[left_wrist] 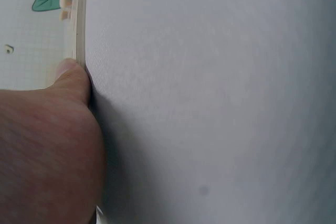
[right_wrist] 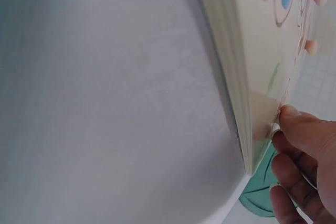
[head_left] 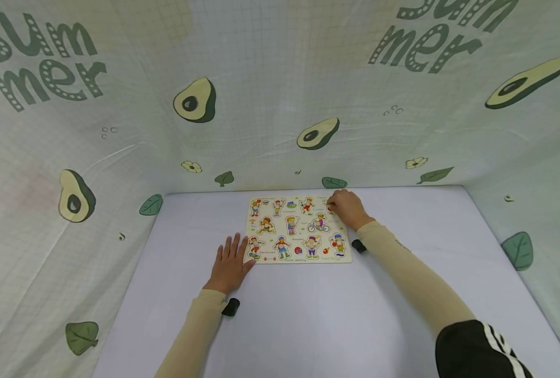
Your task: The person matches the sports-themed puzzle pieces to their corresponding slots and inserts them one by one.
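A wooden peg puzzle board [head_left: 281, 226] lies flat on the white table, bearing colourful sports figures such as a cyclist piece [head_left: 319, 223]. My left hand [head_left: 228, 268] is spread out at the board's lower left, its thumb [left_wrist: 71, 77] against the board's edge. At the upper right corner my right hand [head_left: 348, 208] pinches a puzzle piece [head_left: 330, 209], mostly covered by the fingers. In the right wrist view, thumb and forefinger come together at the board's face, the other fingers curled. Small wooden knobs [right_wrist: 311, 47] stick up from neighbouring pieces.
White table [head_left: 280, 320] runs around the board. Behind it and at both sides hangs a pale cloth [head_left: 261, 142] printed with avocados and leaves. A black wrist device [head_left: 231, 307] sits at the left cuff, another [head_left: 359, 246] at the right.
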The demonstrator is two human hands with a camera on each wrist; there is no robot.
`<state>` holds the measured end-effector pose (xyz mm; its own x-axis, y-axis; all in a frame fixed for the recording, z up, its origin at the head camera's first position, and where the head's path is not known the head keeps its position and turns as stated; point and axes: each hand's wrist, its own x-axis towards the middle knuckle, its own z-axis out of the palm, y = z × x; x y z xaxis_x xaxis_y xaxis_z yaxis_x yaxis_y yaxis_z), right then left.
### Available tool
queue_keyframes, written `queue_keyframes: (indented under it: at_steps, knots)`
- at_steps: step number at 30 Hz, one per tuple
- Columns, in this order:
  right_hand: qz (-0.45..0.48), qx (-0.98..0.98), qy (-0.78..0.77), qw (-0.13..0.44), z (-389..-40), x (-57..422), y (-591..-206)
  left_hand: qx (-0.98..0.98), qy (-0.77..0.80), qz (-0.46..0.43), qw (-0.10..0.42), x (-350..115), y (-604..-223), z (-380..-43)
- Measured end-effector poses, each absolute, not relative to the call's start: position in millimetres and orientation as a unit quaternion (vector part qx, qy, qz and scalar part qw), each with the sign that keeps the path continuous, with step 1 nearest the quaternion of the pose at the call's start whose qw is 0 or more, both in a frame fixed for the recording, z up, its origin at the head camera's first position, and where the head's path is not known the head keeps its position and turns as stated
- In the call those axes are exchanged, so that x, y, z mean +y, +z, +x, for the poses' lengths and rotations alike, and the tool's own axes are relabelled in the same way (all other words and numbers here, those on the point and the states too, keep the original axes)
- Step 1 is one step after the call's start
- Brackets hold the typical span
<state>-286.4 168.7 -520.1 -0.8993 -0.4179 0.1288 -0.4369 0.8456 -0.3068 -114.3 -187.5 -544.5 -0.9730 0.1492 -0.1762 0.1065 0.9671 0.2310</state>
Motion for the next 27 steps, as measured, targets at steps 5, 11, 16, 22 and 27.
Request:
queue_keyframes:
  at_steps: [5,11,16,22,27]
  knots:
    - [0.217,-0.958,0.183,0.03,-285.1,169.5,-520.7,0.987,0.113,0.064,0.092,-187.6,-546.1,-114.6]
    - [0.227,-0.957,0.172,0.048,-284.3,175.8,-525.9,0.988,0.106,0.065,0.095,-187.4,-547.7,-115.0]
    - [0.223,-0.96,0.158,0.06,-281.0,188.1,-526.6,0.987,0.109,0.065,0.095,-186.5,-545.2,-114.6]
    - [0.202,-0.962,0.171,0.07,-275.4,205.6,-521.9,0.987,0.111,0.065,0.094,-185.8,-542.7,-113.8]
    - [0.19,-0.963,0.174,0.079,-268.6,221.2,-517.8,0.987,0.111,0.067,0.094,-186.0,-543.7,-113.4]
